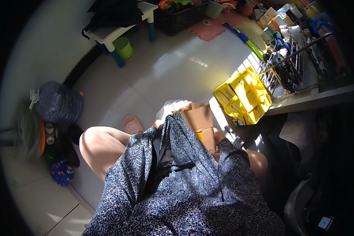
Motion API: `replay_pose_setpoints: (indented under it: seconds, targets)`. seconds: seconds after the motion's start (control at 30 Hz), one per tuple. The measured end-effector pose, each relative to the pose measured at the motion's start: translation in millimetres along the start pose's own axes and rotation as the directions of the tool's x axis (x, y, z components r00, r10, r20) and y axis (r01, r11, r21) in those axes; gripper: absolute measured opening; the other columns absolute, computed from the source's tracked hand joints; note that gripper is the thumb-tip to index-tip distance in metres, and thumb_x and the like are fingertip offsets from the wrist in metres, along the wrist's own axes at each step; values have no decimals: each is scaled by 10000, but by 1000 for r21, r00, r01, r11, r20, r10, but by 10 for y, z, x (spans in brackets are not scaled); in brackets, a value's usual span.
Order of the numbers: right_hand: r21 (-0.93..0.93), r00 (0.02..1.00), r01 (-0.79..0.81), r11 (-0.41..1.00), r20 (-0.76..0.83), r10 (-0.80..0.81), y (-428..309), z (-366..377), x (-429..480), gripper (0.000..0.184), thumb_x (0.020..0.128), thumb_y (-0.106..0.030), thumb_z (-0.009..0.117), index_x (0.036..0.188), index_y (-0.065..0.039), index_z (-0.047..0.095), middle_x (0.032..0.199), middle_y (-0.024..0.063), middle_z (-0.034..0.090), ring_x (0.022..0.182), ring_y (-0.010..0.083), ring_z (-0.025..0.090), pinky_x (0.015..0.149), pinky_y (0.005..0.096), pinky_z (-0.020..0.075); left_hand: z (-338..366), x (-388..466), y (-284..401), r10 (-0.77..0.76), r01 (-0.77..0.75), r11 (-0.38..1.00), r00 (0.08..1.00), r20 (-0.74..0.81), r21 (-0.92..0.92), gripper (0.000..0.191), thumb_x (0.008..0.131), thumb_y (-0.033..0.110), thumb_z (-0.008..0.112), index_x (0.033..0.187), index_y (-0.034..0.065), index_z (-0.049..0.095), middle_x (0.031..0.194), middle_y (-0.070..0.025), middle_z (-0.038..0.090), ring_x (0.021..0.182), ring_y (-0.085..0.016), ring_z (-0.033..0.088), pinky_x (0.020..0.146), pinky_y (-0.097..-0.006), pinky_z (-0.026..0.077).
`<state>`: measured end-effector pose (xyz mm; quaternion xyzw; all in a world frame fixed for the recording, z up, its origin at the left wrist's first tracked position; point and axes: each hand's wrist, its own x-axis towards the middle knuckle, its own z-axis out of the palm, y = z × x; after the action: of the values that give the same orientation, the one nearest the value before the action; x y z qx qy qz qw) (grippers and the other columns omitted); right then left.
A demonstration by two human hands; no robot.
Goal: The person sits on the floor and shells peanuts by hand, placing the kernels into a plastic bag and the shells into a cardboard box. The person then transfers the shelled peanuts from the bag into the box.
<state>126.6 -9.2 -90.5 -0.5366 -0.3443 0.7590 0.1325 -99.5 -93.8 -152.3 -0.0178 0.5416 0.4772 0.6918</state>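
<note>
Neither of my hands can be made out; small patches of skin beside the cardboard could be hand or foot. My patterned dark dress drapes over my lap and bent knees. Before me, between the knees, stands an open brown cardboard box, partly hidden by the dress. Against its far left side lies a white plastic bag, with something brown at the edge of the box. A pink slipper rests on the floor beyond my left knee. To the right of the box is a bright yellow bag bearing writing.
Shoes crowd a metal rack at the right, near small boxes. A large clear plastic bottle and a fan are on the left. Farther off are a white table, a green bin and a black basket.
</note>
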Motion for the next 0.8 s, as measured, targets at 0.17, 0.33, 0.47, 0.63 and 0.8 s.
replay_pose_setpoints:
  seconds: [0.17,0.33,0.47,0.63,0.8]
  targets:
    - [-416,942,211,885,-154,-297,-232,34,-232,397,890,-380,529,1050,-17,524,912,70,561,796,135,534,701,264,446,79,-33,56,-35,35,999,999,28,21,511,901,342,469,1235,-42,421,1213,-232,483,917,-280,613,799,-339,499]
    - [-798,564,602,15,412,-715,-94,560,-877,499,719,-348,730,1011,-5,515,829,168,605,769,294,609,683,400,471,118,-73,53,10,-14,997,999,51,78,524,901,342,469,1248,-45,407,1232,-235,468,911,-277,615,791,-338,506]
    - [-686,763,633,360,473,-440,34,1082,-969,299,735,-117,668,982,-23,527,745,107,605,715,222,615,663,322,484,117,-105,52,-84,82,995,996,42,50,534,901,342,470,1258,-48,396,1247,-238,457,907,-275,617,785,-338,513]
    - [-838,404,538,-89,348,-846,-39,1179,-922,387,736,-131,673,1057,-22,487,794,135,608,762,282,611,689,364,482,31,-105,47,-124,122,991,992,37,63,548,900,343,470,1271,-51,381,1265,-241,442,901,-272,619,777,-337,520]
    - [-557,676,737,383,626,-388,-4,1386,-1000,283,725,-47,644,984,-42,529,812,138,612,811,311,601,733,391,472,-259,-194,-129,-216,218,971,976,-31,99,562,900,343,471,1284,-54,367,1284,-245,428,896,-270,620,770,-337,528]
